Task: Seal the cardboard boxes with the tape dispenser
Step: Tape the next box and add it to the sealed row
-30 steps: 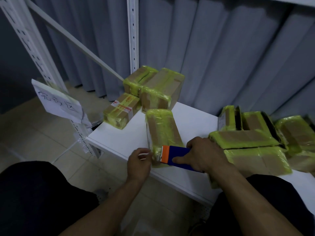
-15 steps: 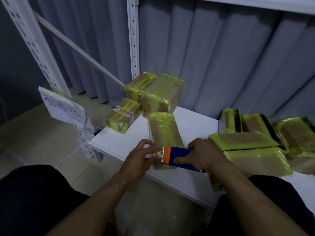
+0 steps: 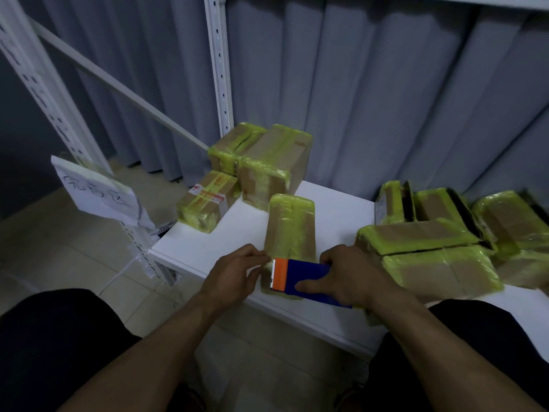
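The right hand (image 3: 350, 275) grips the dispenser (image 3: 306, 278), fingers over its blue body and thumb along the near side. The dispenser's orange head points left and lies on the near end of a box (image 3: 292, 227). The left hand (image 3: 234, 275) sits just left of that head, with bent fingers and thumb against the box's near left corner. Whether they pinch it or only touch it cannot be told. The box is wrapped in yellow-green tape and lies lengthways, its near end close to the near edge of the white surface (image 3: 335, 212) and its far end pointing to the back.

At the back left corner stands a trio (image 3: 276, 168) of taped boxes. Two taller ones touch side by side at the back, and a lower one with a red-printed label sits in front of them at the left edge. Over the right part of the surface lies a pile (image 3: 430, 263) of more taped boxes, touching, some stacked, running out of view to the right. Its nearest box is just beside the right hand.

A grey pleated curtain (image 3: 386, 99) hangs across the whole back. A white perforated upright (image 3: 219, 69) rises at the back left corner, and a second post (image 3: 44, 99) stands off the left edge. A thin brace (image 3: 118, 84) runs diagonally between them. A paper sign (image 3: 95, 191) with handwritten characters hangs on the post. Below lies a pale tiled floor (image 3: 44, 248). The person's dark-clad knees (image 3: 59, 337) fill the lower corners.
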A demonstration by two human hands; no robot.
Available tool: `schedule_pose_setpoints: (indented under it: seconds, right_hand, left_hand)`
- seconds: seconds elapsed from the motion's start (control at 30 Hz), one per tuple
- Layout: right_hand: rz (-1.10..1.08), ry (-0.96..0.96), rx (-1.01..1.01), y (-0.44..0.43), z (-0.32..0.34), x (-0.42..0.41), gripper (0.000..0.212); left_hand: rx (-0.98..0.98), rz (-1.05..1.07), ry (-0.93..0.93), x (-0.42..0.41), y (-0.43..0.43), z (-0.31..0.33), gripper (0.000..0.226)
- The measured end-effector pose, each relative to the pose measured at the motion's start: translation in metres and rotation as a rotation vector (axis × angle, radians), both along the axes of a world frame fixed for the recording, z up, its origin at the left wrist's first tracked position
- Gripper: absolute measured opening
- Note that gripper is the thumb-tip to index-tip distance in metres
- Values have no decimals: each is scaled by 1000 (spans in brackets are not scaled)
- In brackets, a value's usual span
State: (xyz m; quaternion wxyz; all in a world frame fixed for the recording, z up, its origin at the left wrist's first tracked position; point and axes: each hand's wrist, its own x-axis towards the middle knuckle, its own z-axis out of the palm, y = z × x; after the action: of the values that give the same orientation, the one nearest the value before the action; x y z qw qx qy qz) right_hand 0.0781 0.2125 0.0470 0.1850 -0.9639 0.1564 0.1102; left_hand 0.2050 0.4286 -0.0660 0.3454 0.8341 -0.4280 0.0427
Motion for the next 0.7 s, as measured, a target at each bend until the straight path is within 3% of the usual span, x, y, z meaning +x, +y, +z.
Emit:
schedule_pose_setpoints:
  seconds: [0.17,0.47,0.57,0.7]
  right_hand:
    - [-51,-85,-43,-11,8,-11,59]
    - [-56,-24,-83,-9,-6,-2,70]
    - [-56,-17,-57,-11,-9,-1,71]
    - [-44,-8,-46,-9,-7,-2,67]
  left_hand:
    - [-12,-18,23,0,7,2,29]
    - [25,-6,-66,-14,12,2,33]
    - [122,-32,-37,-14,13,2,41]
    - [162,70,-2,-12,4,13,22]
